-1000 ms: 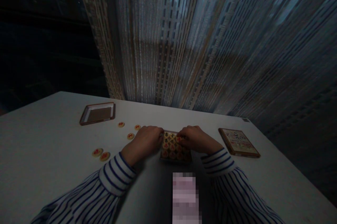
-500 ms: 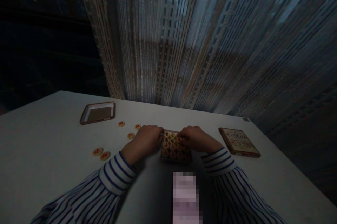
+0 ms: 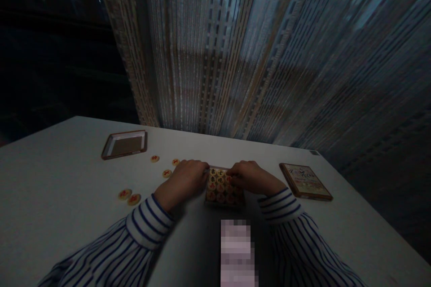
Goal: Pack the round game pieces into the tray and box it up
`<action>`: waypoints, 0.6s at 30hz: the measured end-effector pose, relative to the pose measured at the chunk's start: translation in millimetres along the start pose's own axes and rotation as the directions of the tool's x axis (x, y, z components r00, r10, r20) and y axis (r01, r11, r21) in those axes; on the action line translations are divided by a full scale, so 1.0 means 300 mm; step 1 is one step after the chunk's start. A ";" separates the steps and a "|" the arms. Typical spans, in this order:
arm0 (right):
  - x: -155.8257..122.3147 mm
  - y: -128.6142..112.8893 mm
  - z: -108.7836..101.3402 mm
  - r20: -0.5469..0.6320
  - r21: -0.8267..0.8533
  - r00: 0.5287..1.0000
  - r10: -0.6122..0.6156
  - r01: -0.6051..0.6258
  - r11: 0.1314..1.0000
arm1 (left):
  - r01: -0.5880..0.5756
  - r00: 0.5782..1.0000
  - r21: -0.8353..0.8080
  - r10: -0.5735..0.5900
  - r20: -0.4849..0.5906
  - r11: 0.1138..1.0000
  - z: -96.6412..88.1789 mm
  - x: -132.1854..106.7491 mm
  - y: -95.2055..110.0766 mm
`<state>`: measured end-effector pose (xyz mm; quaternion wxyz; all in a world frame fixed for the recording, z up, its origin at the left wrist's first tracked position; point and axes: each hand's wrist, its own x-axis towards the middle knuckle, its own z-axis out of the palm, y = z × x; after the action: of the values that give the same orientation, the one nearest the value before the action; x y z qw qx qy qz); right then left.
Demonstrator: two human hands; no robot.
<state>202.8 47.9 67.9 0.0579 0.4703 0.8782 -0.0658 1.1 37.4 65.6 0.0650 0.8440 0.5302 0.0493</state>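
Note:
A small box (image 3: 224, 206) stands on the table in front of me, filled with neat rows of round Chinese chess pieces (image 3: 220, 187) with red and black characters. My left hand (image 3: 186, 180) is closed at the box's far left corner, its fingertips gripping the edge. Over the far right part of the box, my right hand (image 3: 249, 176) has its fingers curled down onto a Chinese chess piece, which they mostly cover. Left of my left hand lie loose pieces, among them a red-marked piece (image 3: 167, 173) and a red-marked pair nearer me.
An upturned shallow lid or tray (image 3: 127, 144) rests at the back left of the white table (image 3: 84, 179). On the right lies a flat box or lid (image 3: 305, 181) with printed writing. Behind the table hangs a striped curtain (image 3: 215, 53). The light is dim.
Both hands stay almost exactly where they were at the box. The loose pieces and lids lie as before; only the view has shifted slightly.

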 end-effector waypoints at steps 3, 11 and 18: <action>-0.002 -0.001 -0.003 -0.009 0.011 1.000 -0.007 0.007 1.000 | 0.006 1.000 0.001 -0.006 -0.001 1.000 0.002 0.000 0.000; 0.001 0.000 -0.001 -0.004 0.021 1.000 -0.013 0.013 1.000 | 0.011 1.000 -0.004 -0.011 0.000 1.000 0.000 -0.001 0.002; -0.001 -0.004 -0.003 0.013 0.011 1.000 -0.003 0.003 1.000 | 0.007 1.000 -0.002 -0.007 0.013 1.000 -0.006 -0.002 0.007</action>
<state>201.8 47.1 69.0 0.0609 0.4688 0.8781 -0.0738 2.4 36.0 67.7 0.0695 0.8422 0.5328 0.0441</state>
